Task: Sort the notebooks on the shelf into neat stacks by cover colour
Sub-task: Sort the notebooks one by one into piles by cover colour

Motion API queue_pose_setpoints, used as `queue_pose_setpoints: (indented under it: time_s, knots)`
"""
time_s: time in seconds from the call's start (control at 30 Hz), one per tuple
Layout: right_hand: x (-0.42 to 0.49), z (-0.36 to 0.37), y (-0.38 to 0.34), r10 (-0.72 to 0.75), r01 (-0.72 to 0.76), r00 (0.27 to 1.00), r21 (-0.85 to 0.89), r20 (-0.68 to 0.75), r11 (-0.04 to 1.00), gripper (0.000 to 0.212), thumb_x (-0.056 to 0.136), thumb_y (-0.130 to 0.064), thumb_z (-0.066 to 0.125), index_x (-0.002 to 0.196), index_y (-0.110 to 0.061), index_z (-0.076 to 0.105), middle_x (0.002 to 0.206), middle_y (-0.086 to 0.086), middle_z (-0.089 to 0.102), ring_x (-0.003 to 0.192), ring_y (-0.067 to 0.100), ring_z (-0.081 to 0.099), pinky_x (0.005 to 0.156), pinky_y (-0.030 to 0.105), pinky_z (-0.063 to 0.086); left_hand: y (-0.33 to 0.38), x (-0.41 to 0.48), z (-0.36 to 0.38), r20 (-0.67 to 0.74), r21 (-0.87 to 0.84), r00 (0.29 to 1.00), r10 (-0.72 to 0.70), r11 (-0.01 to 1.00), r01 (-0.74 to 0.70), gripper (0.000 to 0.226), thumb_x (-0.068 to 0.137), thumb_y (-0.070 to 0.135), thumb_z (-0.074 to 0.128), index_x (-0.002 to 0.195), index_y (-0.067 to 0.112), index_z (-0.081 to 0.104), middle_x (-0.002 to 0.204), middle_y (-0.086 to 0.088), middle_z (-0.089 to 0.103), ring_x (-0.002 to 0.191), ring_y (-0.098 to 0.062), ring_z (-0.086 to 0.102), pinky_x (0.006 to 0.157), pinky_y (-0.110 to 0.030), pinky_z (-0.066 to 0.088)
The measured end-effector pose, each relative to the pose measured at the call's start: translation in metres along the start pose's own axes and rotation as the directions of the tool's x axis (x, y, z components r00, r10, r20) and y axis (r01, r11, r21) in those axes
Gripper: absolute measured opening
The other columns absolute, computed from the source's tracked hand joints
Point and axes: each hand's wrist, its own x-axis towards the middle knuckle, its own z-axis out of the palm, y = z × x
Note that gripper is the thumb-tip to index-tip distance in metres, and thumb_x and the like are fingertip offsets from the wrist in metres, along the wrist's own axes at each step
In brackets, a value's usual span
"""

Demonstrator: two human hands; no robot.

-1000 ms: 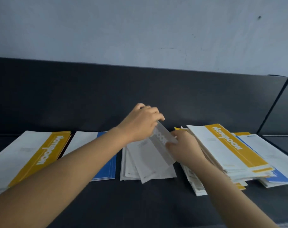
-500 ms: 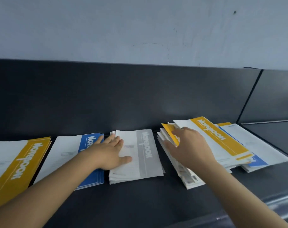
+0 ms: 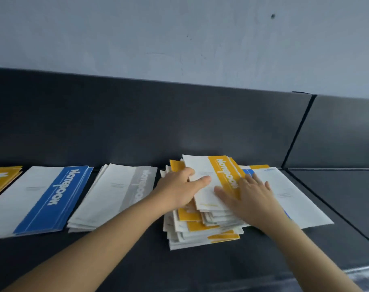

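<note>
Starting at the far left, a yellow stack (image 3: pixel 2 178) is poking into view, cut off by the frame edge. Just beside it a blue stack (image 3: pixel 42 199) is lying squared up. Next along, a grey stack (image 3: pixel 116 192) is sitting fairly neat, its lower copies fanning out a little. These three are looking like settled colour groups, so I am judging the task as well under way but not near finished.

Right of the grey stack, the mixed pile (image 3: pixel 200 228) is sprawling on the shelf (image 3: pixel 137 260), with yellow and white covers jutting out at different angles. That pile is what is remaining.

The left hand (image 3: pixel 179 190) is gripping the left edge of the top yellow notebook (image 3: pixel 219 175) on that pile, thumb lying over the cover and fingers (image 3: pixel 189 171) curling at its edge. The right hand (image 3: pixel 248 197) is pressing flat on the same cover, its fingers straight and spread wide, holding nothing.

Further right, a white-and-blue notebook (image 3: pixel 288 197) is lying partly under the pile, also awaiting sorting. The gripped notebook is probably heading for the yellow stack, a long reach across the other two.
</note>
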Motion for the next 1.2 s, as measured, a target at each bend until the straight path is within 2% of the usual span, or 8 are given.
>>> queue_pose_setpoints:
  time_s: [0.2,0.4,0.57,0.63,0.73,0.87,1.07,1.2]
  knots:
    - [0.008,-0.001,0.010,-0.159,0.157,0.986,0.051,0.045,0.986,0.090,0.083,-0.077,0.010,0.144,-0.017,0.036,0.161,0.003,0.009,0.148,0.028,-0.006,0.116,0.058,-0.006,0.015,-0.013,0.011,-0.261,0.176,0.964,-0.049,0.980,0.098,0.069,0.088,0.051,0.061,0.148,0.033,0.032,0.147,0.002,0.043,0.135,-0.021,0.038,0.107,-0.038,0.037]
    - [0.007,-0.011,-0.010,-0.273,0.264,0.955,0.086,0.116,0.961,0.082,0.085,-0.075,0.014,0.143,-0.022,0.038,0.161,0.004,0.009,0.147,0.029,-0.010,0.114,0.058,-0.009,-0.003,-0.024,-0.011,-0.319,-0.499,0.936,-0.147,0.866,-0.034,0.054,0.090,-0.001,0.062,0.134,0.028,0.053,0.126,0.014,0.058,0.104,0.011,0.057,0.072,-0.003,0.043]
    - [0.003,-0.021,-0.046,-0.328,0.319,0.942,0.115,0.070,0.941,0.083,0.086,-0.074,0.015,0.147,-0.020,0.028,0.160,0.004,0.011,0.148,0.028,-0.008,0.115,0.055,-0.010,-0.018,-0.042,-0.043,-0.318,-0.732,0.915,-0.247,0.677,-0.071,0.052,0.090,-0.008,0.058,0.132,0.023,0.058,0.112,0.013,0.069,0.091,0.001,0.067,0.060,-0.012,0.052]
    - [-0.002,-0.024,-0.070,-0.356,0.352,0.934,0.204,-0.017,0.914,0.077,0.089,-0.069,0.022,0.144,-0.016,0.033,0.155,0.003,0.026,0.147,0.025,0.010,0.118,0.048,0.004,-0.031,-0.052,-0.062,-0.329,-0.748,0.909,-0.257,0.658,-0.086,0.053,0.090,-0.007,0.058,0.132,0.025,0.057,0.112,0.013,0.070,0.090,0.001,0.068,0.060,-0.012,0.051]
    - [-0.012,-0.025,-0.117,-0.342,0.350,0.934,0.465,-0.105,0.813,0.057,0.091,-0.058,0.046,0.132,-0.019,0.043,0.133,-0.006,0.047,0.123,0.018,0.047,0.093,0.028,0.036,-0.057,-0.069,-0.097,-0.352,-0.749,0.902,-0.250,0.653,-0.111,0.059,0.090,-0.005,0.059,0.138,0.028,0.049,0.117,0.012,0.069,0.098,-0.005,0.067,0.066,-0.019,0.052]
    - [-0.025,-0.016,-0.199,-0.337,0.320,0.933,0.709,-0.122,0.628,0.041,0.084,-0.041,0.068,0.119,-0.027,0.053,0.115,-0.014,0.060,0.091,0.009,0.063,0.078,0.028,0.052,-0.114,-0.100,-0.157,-0.384,-0.675,0.894,-0.231,0.731,-0.101,0.058,0.088,-0.002,0.064,0.139,0.021,0.047,0.119,0.009,0.068,0.102,-0.009,0.067,0.082,-0.026,0.054]
    - [-0.043,0.012,-0.337,-0.396,0.236,0.918,0.819,-0.011,0.523,0.036,0.087,-0.016,0.069,0.121,-0.018,0.057,0.095,-0.007,0.064,0.046,0.004,0.060,0.042,0.017,0.045,-0.215,-0.148,-0.259,-0.333,-0.381,0.909,-0.249,0.918,0.112,0.043,0.079,0.010,0.078,0.115,0.026,0.060,0.110,0.009,0.069,0.095,-0.006,0.067,0.072,-0.022,0.053]
    - [-0.051,0.034,-0.406,-0.411,0.218,0.909,0.754,0.075,0.619,0.044,0.087,-0.022,0.068,0.128,-0.021,0.052,0.093,-0.013,0.058,0.058,0.007,0.058,0.048,0.018,0.046,-0.268,-0.159,-0.299,-0.304,-0.177,0.906,-0.293,0.952,0.249,0.045,0.073,0.007,0.082,0.107,0.024,0.057,0.110,0.009,0.066,0.100,-0.010,0.064,0.081,-0.032,0.055]
